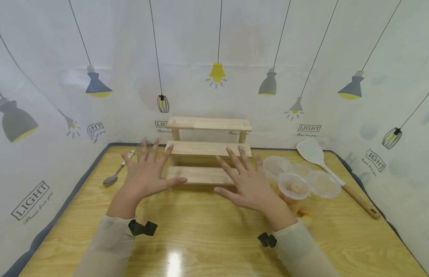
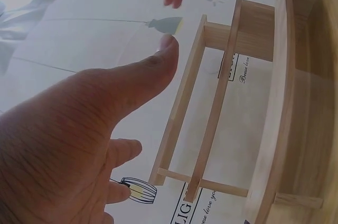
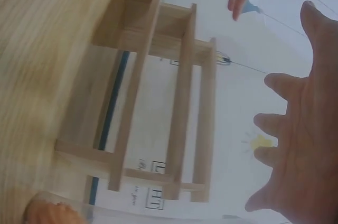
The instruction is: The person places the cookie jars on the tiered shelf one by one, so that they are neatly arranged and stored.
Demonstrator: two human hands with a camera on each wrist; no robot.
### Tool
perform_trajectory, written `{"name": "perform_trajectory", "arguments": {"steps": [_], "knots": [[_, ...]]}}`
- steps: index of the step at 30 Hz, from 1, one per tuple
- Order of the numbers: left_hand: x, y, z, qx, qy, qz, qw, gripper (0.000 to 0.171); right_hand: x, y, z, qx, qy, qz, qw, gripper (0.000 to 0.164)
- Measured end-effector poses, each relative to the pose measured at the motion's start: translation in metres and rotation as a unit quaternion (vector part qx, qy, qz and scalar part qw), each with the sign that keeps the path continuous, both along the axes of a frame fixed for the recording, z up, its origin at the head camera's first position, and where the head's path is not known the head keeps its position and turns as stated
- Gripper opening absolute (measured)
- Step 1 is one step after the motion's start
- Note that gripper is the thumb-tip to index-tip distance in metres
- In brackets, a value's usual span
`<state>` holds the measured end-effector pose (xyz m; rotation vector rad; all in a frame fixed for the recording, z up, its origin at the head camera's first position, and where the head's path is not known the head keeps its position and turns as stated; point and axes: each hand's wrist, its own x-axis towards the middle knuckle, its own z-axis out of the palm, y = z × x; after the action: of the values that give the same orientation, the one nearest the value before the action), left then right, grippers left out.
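Observation:
Both hands are held above the table with fingers spread and nothing in them. My left hand (image 1: 143, 179) is in front of the left end of a three-tier wooden stand (image 1: 207, 148), its thumb overlapping the lowest step in the head view. Opposite it, my right hand (image 1: 250, 186) is at the stand's right end, beside a group of clear plastic tubs with lids (image 1: 294, 186). Orange-brown pieces (image 1: 297, 209) show in these tubs, partly hidden by the right wrist. In the left wrist view, the left thumb (image 2: 142, 78) points up past the stand (image 2: 222, 102).
A metal spoon (image 1: 111, 179) with a patterned handle lies on the table's left side. Thin wire loops (image 1: 147, 144) show behind the left fingers. At the right edge lies a white spatula (image 1: 310, 151) with a wooden handle. A lamp-printed sheet (image 1: 193, 46) encloses the table.

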<state>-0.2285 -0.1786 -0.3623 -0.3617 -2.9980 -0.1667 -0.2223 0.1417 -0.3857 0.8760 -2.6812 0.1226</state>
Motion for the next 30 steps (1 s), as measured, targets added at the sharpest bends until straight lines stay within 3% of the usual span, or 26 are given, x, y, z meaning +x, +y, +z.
{"name": "perform_trajectory", "arguments": {"steps": [4,6,8,10,14,17,21,25,30], "knots": [[-0.004,-0.002,0.0,0.033,-0.008,0.0,0.9994,0.113,0.01,0.007,0.021,-0.033,0.0,0.05,0.998,0.084],[-0.01,-0.006,-0.002,0.1,-0.021,-0.003,0.9948,0.108,0.017,0.015,0.038,-0.064,0.001,0.084,0.994,0.08],[-0.02,-0.012,-0.005,0.18,-0.039,-0.007,0.9829,0.101,0.022,0.028,0.055,-0.096,0.006,0.103,0.99,0.073],[-0.03,-0.019,-0.01,0.262,-0.065,-0.012,0.9628,0.097,0.028,0.047,0.07,-0.127,-0.017,0.105,0.986,0.064],[-0.05,-0.027,-0.023,0.4,-0.122,-0.005,0.9081,0.096,0.037,0.091,0.089,-0.169,-0.115,0.066,0.977,0.055],[-0.066,-0.026,-0.036,0.483,-0.134,-0.003,0.8653,0.095,0.042,0.116,0.096,-0.182,-0.182,0.029,0.966,0.055],[-0.079,-0.026,-0.054,0.523,-0.136,-0.009,0.8413,0.089,0.05,0.131,0.1,-0.177,-0.249,-0.01,0.952,0.064],[-0.083,-0.028,-0.067,0.554,-0.145,-0.016,0.8199,0.083,0.055,0.134,0.099,-0.162,-0.286,-0.017,0.944,0.08],[-0.082,-0.022,-0.062,0.59,-0.158,-0.033,0.7914,0.078,0.055,0.134,0.095,-0.117,-0.254,-0.002,0.96,0.089]]}}
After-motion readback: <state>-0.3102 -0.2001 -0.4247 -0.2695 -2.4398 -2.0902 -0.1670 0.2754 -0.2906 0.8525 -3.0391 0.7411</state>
